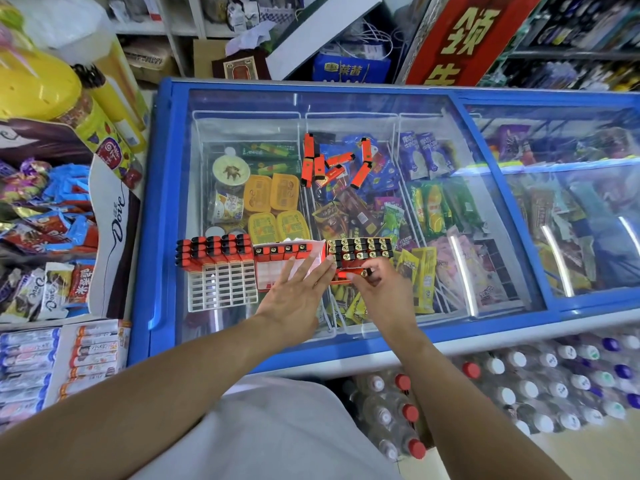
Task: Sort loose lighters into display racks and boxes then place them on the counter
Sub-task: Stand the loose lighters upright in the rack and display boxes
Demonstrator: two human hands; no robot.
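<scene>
Two hands (299,292), seven loose lighters (330,164)

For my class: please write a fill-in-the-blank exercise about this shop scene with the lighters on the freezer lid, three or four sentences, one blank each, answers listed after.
1. The loose lighters lie scattered on the glass lid of a ____ freezer.
2. The white rack has lighters standing only in its ____ rows.
3. The right hand pinches a single ____.
4. The left hand lies with its fingers ____ over the middle box.

Missing words: blue; far; lighter; straight
</scene>
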